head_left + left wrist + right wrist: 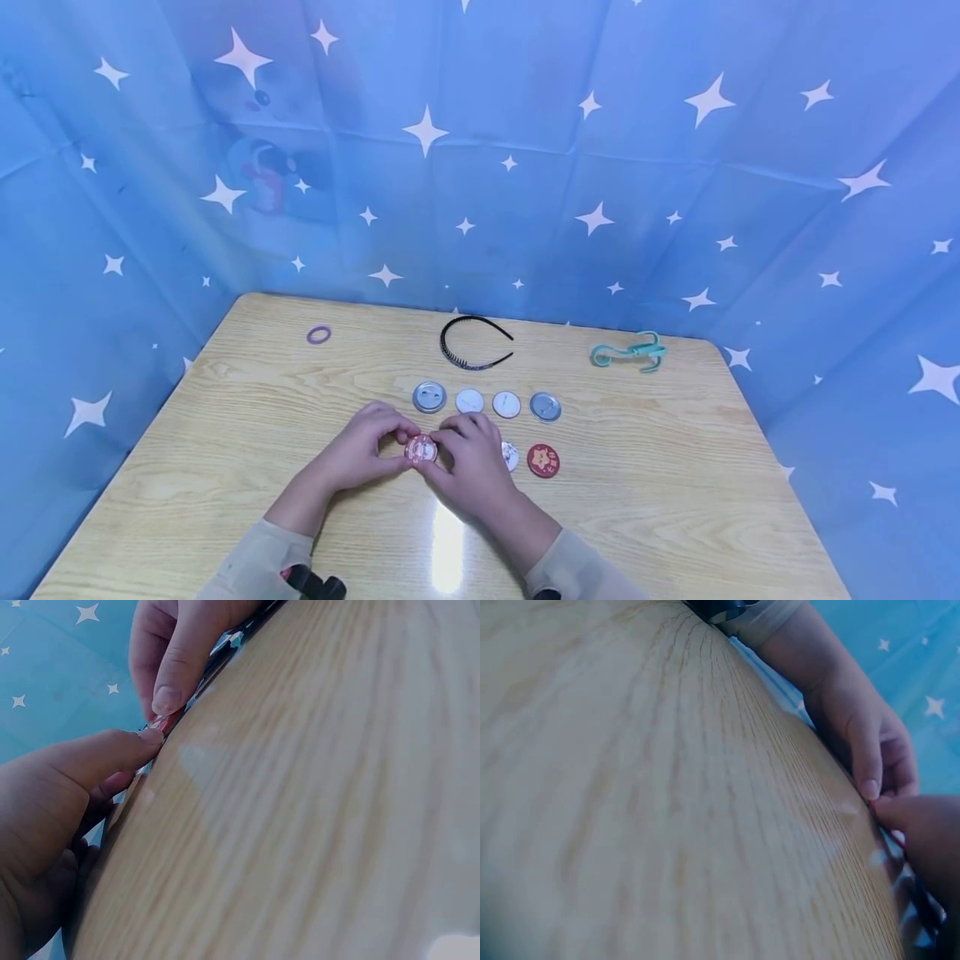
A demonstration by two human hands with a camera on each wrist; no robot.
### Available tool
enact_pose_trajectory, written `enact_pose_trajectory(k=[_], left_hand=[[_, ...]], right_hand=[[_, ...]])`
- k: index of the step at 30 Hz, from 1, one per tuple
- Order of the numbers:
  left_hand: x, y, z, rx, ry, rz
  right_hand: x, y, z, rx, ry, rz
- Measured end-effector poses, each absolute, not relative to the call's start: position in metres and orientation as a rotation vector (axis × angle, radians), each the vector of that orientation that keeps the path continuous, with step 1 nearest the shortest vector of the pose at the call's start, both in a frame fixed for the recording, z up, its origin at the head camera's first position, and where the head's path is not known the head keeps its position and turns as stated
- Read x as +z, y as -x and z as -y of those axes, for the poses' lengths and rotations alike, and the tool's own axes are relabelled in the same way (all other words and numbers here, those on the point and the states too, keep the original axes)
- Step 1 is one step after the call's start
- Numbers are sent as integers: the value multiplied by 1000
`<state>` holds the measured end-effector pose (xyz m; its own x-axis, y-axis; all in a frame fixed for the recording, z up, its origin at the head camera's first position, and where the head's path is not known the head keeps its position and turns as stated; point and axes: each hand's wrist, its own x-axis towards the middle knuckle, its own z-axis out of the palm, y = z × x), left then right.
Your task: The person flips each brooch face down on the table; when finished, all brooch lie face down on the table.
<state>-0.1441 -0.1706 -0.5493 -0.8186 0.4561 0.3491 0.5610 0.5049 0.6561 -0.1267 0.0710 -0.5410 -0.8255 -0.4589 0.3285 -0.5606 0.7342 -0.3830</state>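
In the head view a round red-and-white button badge (422, 448) lies at the front middle of the wooden table. My left hand (363, 450) pinches its left edge between thumb and fingers. From the other side, my right hand (474, 462) grips the right edge the same way. Both wrist views show the thumbs meeting at the badge, low against the tabletop, with only a red sliver of it visible. Just right of my right hand is a white patterned badge (510, 455), partly hidden by it. Beside that lies a red badge with a star (543, 460).
Behind the hands runs a row of badges showing pin backs: a silver one (429, 397), two white ones (469, 401), another silver one (545, 407). Farther back are a purple ring (318, 334), a black headband (448, 346) and a teal hook-like object (637, 351). A starry blue curtain (480, 183) surrounds the table.
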Motion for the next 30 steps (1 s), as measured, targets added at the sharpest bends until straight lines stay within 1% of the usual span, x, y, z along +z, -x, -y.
enact_pose_trajectory(k=[9, 18, 30], left_hand=[[-549, 142, 172, -1242, 864, 2614], [-548, 142, 172, -1301, 803, 2666], [-548, 143, 171, -1338, 803, 2543]], right_hand=[[-540, 127, -70, 730, -852, 2628], [-539, 128, -71, 709, -839, 2596], [-539, 130, -71, 802, -836, 2464]])
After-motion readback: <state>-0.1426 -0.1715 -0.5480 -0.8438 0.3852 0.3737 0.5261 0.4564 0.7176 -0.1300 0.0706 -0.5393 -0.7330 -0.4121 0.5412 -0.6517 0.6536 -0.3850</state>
